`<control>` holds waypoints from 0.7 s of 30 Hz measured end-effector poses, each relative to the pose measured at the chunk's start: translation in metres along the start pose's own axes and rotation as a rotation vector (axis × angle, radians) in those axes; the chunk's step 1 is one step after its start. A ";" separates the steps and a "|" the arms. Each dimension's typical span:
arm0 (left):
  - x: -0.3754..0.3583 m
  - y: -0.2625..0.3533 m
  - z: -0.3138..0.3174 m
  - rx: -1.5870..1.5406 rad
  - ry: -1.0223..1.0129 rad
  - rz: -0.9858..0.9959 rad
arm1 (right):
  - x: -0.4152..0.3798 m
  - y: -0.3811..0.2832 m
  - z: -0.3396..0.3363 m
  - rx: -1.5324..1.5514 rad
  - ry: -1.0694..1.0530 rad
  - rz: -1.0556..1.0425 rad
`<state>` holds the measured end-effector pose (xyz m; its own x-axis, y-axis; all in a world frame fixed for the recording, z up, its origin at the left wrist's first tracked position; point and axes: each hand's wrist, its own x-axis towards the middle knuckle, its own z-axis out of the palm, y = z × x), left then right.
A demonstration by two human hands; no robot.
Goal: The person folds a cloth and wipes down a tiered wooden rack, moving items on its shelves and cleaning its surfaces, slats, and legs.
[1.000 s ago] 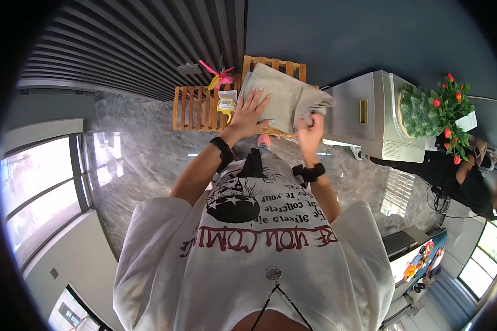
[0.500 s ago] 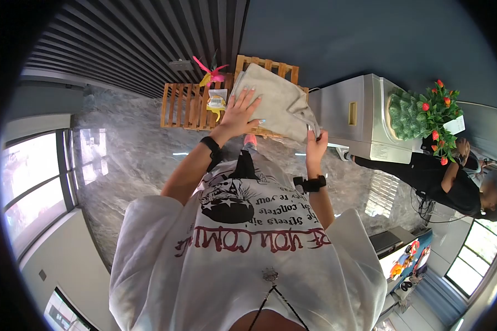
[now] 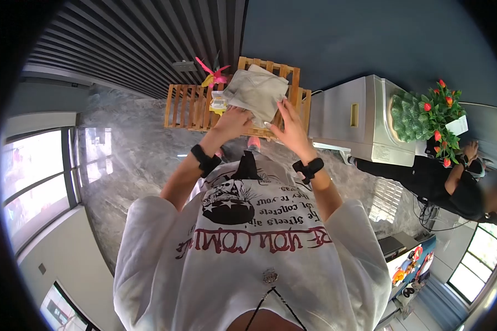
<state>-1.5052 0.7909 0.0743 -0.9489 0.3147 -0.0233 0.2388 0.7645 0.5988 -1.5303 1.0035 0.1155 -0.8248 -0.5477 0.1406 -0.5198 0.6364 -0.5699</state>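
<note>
A folded light grey cloth [image 3: 258, 92] lies on a slatted wooden stand in front of me, with a paler layer showing at its far edge. My left hand [image 3: 234, 122] is at the cloth's near left corner, its fingers curled around the edge and partly hidden. My right hand [image 3: 291, 131] rests at the near right edge, thumb and fingers apart and the fingertips on the fabric.
Left of the cloth, a white and yellow packet [image 3: 218, 101] and a pink artificial flower [image 3: 213, 73] sit on the wooden slats [image 3: 176, 107]. To the right stand a grey metal cabinet [image 3: 339, 113] and a potted plant [image 3: 444, 113]. A person in black [image 3: 442, 182] is beyond.
The cloth's right part has been folded over to the left, so it covers less of the stand. My right hand has moved inward and spread; my left hand has drawn back and curled.
</note>
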 end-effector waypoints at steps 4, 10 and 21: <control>-0.010 0.035 -0.034 -0.034 0.100 -0.044 | 0.000 0.017 0.014 0.025 0.059 -0.001; 0.005 0.031 -0.010 0.174 0.250 0.090 | 0.002 0.028 0.014 0.197 0.072 0.124; 0.027 0.027 0.044 0.337 0.158 -0.021 | -0.014 0.060 0.009 0.393 0.081 0.105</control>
<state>-1.5151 0.8445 0.0542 -0.9682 0.2264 0.1067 0.2485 0.9204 0.3018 -1.5477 1.0439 0.0720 -0.8918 -0.4362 0.1197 -0.3204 0.4223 -0.8479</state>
